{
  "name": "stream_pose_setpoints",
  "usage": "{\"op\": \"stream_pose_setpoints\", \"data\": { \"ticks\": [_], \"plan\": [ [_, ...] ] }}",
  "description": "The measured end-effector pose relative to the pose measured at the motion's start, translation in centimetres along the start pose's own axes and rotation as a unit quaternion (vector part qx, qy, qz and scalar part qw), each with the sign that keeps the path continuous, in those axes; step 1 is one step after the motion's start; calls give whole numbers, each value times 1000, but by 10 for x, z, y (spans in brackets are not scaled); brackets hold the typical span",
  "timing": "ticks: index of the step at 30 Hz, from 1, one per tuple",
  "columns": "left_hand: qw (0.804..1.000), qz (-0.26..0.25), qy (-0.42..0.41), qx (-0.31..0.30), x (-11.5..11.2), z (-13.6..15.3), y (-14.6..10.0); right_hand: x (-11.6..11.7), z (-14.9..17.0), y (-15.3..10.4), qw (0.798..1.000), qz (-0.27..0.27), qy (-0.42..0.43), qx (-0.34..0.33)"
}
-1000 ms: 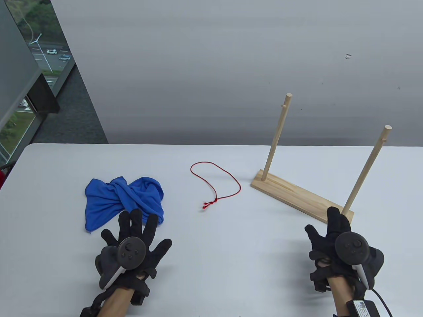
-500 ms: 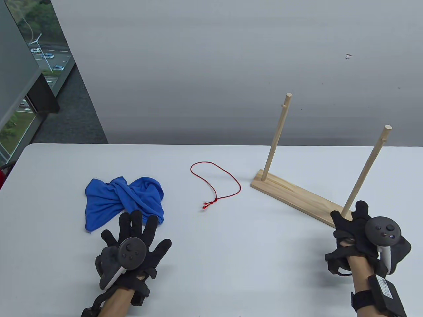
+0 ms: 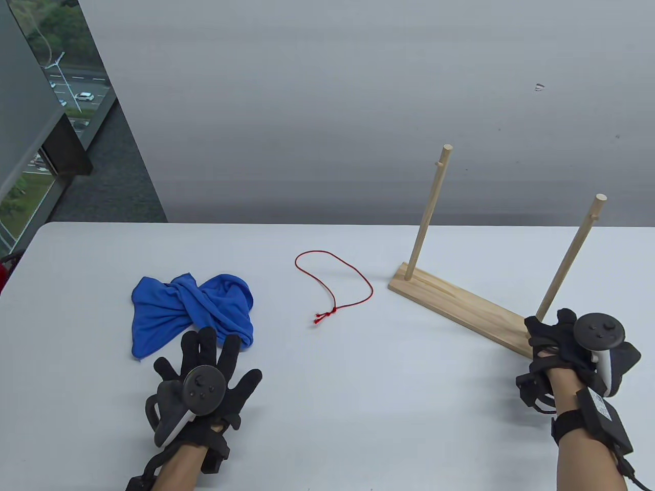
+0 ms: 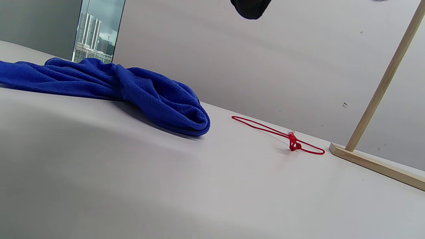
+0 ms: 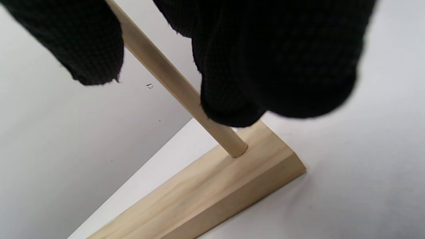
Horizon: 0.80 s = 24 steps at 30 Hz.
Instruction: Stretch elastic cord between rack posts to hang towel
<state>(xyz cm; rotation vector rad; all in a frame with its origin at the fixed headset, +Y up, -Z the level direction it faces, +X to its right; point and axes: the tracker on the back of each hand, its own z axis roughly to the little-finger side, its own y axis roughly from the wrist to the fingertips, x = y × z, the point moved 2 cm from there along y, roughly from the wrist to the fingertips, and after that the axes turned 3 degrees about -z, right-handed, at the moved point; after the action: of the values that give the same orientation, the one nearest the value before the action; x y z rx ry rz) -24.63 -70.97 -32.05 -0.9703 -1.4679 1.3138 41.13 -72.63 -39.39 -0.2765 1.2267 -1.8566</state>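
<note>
Left hand flat near towel, right hand at near rack post.

Bare table [image 3: 358, 409] between the hands and along the near edge; far edge close behind cord and rack. At left, left hand [image 3: 204, 381] palm down, fingers [image 3: 207, 345] spread wide, gripping nothing, tips just short of the towel [image 3: 192, 309]. Towel blue, crumpled, twisted at the middle, lying flat. Right of it, well apart, cord [image 3: 335, 284]: thin red loop, slack on the table, knot at the near end. Further right, rack [image 3: 460, 307]: pale wood base set diagonally, two upright posts, far post [image 3: 430, 215] free. At right, right hand [image 3: 575, 348] at the foot of the near post [image 3: 568, 261]; fingers [image 5: 265, 66] either side of it, whether gripping cannot be told.
</note>
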Motion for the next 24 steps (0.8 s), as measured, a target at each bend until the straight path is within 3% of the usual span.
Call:
{"op": "stream_pose_setpoints", "data": {
  "ticks": [10, 24],
  "plan": [
    [1000, -5, 11, 8, 0, 1, 1, 26, 15, 25, 997, -51, -33, 54],
    [1000, -13, 23, 13, 2, 2, 2, 38, 13, 39, 996, -27, -55, 71]
  ]
}}
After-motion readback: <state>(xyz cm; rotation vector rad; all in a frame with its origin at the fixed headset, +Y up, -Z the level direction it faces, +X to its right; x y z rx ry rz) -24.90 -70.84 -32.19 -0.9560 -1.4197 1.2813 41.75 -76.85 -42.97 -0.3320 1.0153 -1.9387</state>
